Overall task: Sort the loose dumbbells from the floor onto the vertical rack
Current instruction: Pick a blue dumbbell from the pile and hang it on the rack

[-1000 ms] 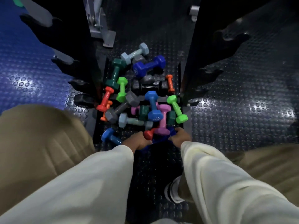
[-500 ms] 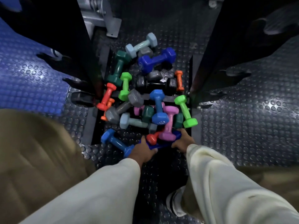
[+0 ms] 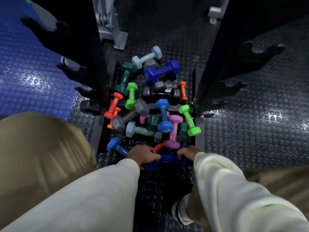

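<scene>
The dark blue dumbbell (image 3: pixel 168 158) lies on the floor (image 3: pixel 250 131) at the near edge of the pile, its long side running left to right. The left hand (image 3: pixel 143 155) and right hand (image 3: pixel 187 152) each grip one end.

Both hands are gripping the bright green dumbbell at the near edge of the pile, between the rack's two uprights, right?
Not green. The head view shows the left hand and the right hand gripping a dark blue dumbbell at the near edge of the pile. The bright green dumbbell lies untouched further back, on the right.
</scene>
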A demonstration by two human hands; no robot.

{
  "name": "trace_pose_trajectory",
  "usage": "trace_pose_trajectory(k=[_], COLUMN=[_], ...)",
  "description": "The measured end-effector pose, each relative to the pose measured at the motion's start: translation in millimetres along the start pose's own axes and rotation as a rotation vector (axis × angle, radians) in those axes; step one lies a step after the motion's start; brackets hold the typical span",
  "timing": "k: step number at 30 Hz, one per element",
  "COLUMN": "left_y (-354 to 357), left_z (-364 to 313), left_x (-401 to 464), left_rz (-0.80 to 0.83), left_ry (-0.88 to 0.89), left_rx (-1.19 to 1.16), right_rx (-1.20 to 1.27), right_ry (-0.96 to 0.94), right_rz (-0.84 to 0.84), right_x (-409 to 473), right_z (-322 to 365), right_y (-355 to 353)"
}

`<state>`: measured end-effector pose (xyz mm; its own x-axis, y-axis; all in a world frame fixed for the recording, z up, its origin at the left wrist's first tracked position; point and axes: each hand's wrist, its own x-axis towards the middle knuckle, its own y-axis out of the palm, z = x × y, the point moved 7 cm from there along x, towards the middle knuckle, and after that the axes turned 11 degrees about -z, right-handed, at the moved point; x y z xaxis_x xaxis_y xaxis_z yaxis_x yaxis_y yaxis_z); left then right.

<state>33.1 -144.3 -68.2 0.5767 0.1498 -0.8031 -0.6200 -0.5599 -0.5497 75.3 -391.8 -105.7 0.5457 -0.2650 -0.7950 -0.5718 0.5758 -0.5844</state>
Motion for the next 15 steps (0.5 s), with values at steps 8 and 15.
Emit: trace_pose_trajectory(k=[8, 15], left_y=[-49.6, -99.7], left_z=[12.8, 30.4], left_x=[-21.0, -53.3], left_rz=[-0.152, -0.303], left_ry=[0.093, 0.112], left_rx=[-0.014, -0.1], right_rx=[0.222, 0.334], right_ry=[-0.084, -0.185], right_rz=[-0.043, -0.138], right_x=[-81.7, -123.3], right_z=[40.5, 65.1], right_y=[-13.3, -17.5])
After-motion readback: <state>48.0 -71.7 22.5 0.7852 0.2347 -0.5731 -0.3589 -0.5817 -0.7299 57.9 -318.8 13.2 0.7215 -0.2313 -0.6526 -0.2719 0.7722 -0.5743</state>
